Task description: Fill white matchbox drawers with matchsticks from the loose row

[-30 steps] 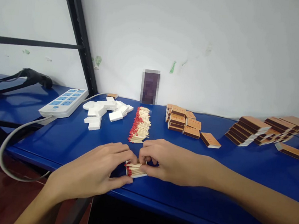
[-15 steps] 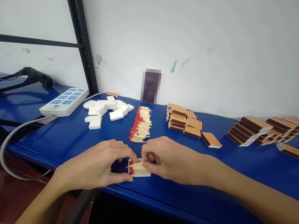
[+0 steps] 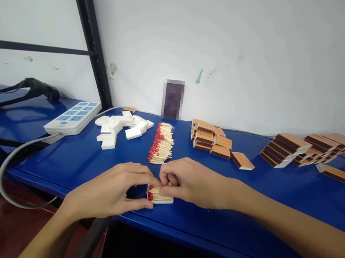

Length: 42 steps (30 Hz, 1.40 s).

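A small white matchbox tray (image 3: pixel 164 202) lies on the blue table near its front edge, filled with red-headed matches (image 3: pixel 156 195) whose heads point left. My left hand (image 3: pixel 112 188) grips the tray's left end, thumb at the near side and index finger at the far side. Curled over the tray's right part, my right hand (image 3: pixel 193 184) has thumb and fingers closed at the matches; its fingertips partly hide them. Just beyond the hands is a long heap of loose matches (image 3: pixel 162 144), heads to the left.
White trays (image 3: pixel 111 127) lie jumbled at the back left, beside a power strip (image 3: pixel 72 116) with a grey cable. Brown matchboxes (image 3: pixel 205 137) are stacked right of the heap, and more stacked matchboxes (image 3: pixel 290 145) stand at the far right. A black metal frame (image 3: pixel 89 26) rises at left.
My right hand has shifted slightly left over the tray, its fingertips closer to the left index finger. The left hand still holds the tray in place.
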### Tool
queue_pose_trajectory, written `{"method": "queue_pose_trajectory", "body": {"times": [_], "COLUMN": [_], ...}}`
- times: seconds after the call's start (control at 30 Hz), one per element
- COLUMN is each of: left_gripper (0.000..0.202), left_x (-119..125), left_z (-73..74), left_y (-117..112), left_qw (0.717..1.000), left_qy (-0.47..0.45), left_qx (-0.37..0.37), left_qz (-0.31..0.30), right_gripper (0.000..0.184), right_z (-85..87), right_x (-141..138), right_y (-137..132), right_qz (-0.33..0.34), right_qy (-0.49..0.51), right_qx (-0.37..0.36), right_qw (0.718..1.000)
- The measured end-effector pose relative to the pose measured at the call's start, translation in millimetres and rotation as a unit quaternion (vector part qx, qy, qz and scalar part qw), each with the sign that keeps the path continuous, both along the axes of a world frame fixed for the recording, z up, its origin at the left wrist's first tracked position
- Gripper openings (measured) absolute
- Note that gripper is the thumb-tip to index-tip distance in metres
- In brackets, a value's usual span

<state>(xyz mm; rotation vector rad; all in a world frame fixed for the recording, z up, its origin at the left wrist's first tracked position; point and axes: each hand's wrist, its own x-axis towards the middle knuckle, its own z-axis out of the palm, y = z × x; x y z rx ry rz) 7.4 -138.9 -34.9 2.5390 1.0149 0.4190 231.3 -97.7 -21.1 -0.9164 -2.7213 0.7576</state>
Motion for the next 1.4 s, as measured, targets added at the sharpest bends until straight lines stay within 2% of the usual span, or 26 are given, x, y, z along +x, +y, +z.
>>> {"method": "queue_pose_trajectory", "body": {"times": [0.1, 0.2, 0.43, 0.63, 0.8, 0.93, 1.2, 1.4], "left_gripper": [0.028, 0.03, 0.026, 0.032, 0.027, 0.024, 0.034, 0.03], "left_x": [-1, -1, 1, -3, -20, -25, -6, 3], "left_z": [-4.3, -8.3, -7.2, -3.4, 0.2, 0.1, -7.6, -11.4], "left_y": [0, 0, 0, 1, 5, 8, 10, 13], "left_qw": [0.999, 0.998, 0.999, 0.999, 0.997, 0.995, 0.975, 0.973], "left_qy": [-0.001, 0.008, -0.007, -0.011, 0.01, 0.03, 0.117, 0.113], "left_qx": [-0.011, -0.019, -0.016, -0.029, -0.028, 0.015, 0.131, 0.141], "left_qz": [0.041, 0.065, 0.047, 0.037, 0.072, 0.094, 0.136, 0.141], "right_gripper": [0.01, 0.007, 0.012, 0.008, 0.008, 0.009, 0.013, 0.013], "right_z": [-2.3, -5.4, -10.2, -4.8, -11.3, -23.4, -42.0, -45.8], "right_x": [-2, -4, -4, -2, 0, 3, 1, 0], "right_y": [-2, -4, -10, -9, 6, 18, 19, 19], "right_qz": [0.012, 0.027, 0.015, 0.005, -0.034, -0.05, -0.087, -0.096], "right_qy": [0.017, 0.02, 0.013, 0.023, 0.068, 0.073, 0.067, 0.099], "right_qx": [0.059, 0.078, 0.137, 0.132, 0.176, 0.191, 0.205, 0.214], "right_qw": [0.998, 0.996, 0.99, 0.991, 0.981, 0.978, 0.973, 0.967]}}
